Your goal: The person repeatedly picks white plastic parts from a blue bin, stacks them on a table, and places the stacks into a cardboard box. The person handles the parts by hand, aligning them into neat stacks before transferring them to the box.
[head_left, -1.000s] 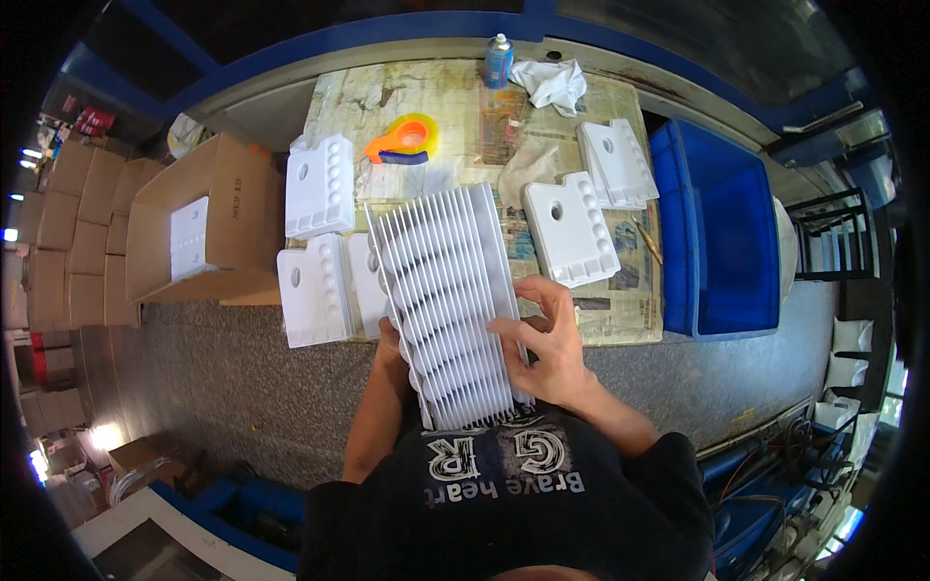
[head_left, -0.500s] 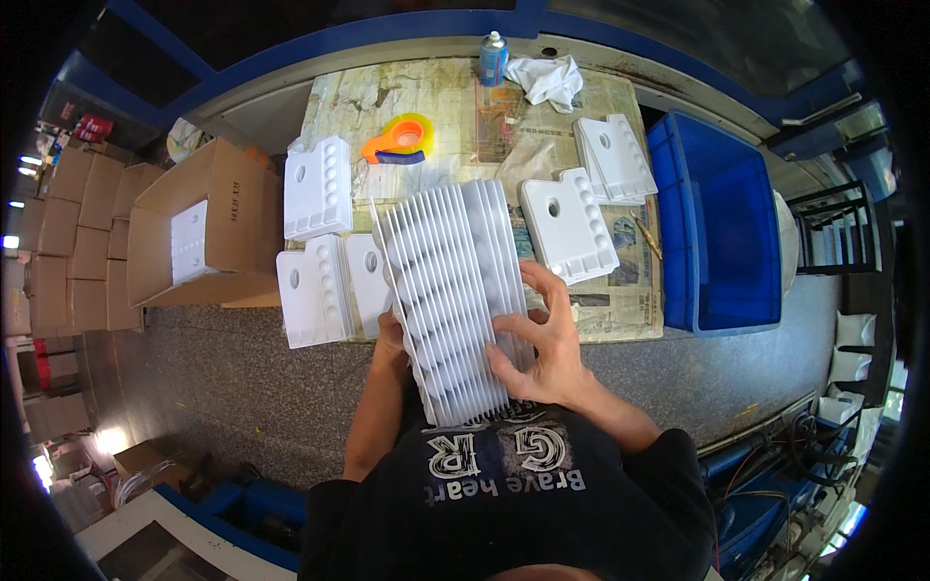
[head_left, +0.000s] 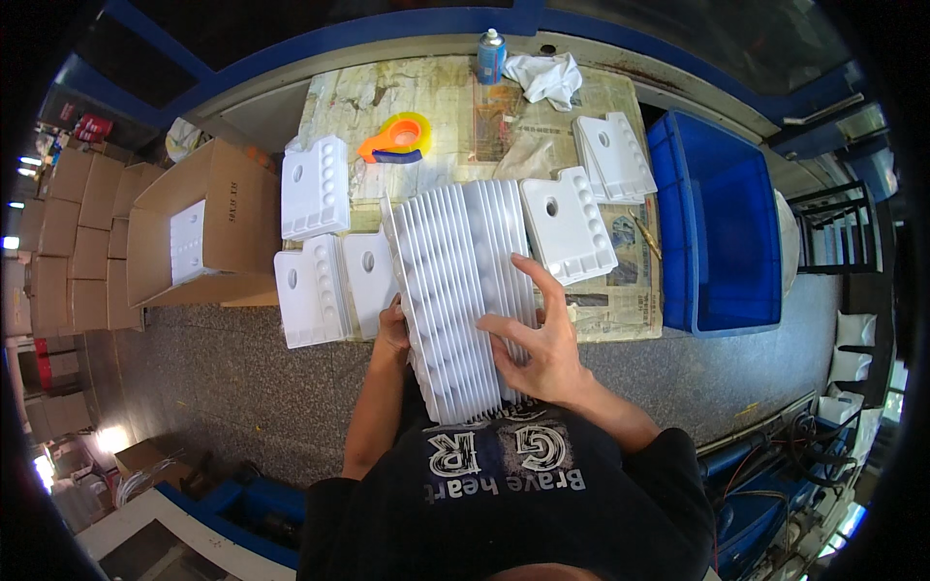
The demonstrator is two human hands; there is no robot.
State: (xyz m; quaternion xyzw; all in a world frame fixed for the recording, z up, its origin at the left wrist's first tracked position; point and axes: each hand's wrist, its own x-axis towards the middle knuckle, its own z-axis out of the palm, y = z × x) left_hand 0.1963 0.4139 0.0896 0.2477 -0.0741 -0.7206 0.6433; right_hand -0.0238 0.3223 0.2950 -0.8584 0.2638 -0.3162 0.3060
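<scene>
A thick stack of white plastic paint palettes (head_left: 450, 300) stands on edge in front of my chest, its thin edges facing up, with a wider gap among them right of the middle. My left hand (head_left: 393, 327) grips the stack's left side, its fingers partly hidden beneath. Over the right part of the stack, my right hand (head_left: 544, 347) has its fingers spread, the fingertips resting on the palette edges. More palettes lie flat on the table: a pile (head_left: 316, 189) at the left, another pile (head_left: 312, 292) nearer me, and a pile (head_left: 570, 225) to the right.
Newspaper covers the table (head_left: 436, 87), which carries an orange tape dispenser (head_left: 399, 140), a spray can (head_left: 491, 58) and a white cloth (head_left: 545, 77). An open cardboard box (head_left: 247, 213) holding palettes is at the left; a blue bin (head_left: 722, 228) stands at the right.
The upper end of the stack has shifted slightly right. My right fingers have moved from the stack's right side further left across the edges, and a gap among the palettes shows there.
</scene>
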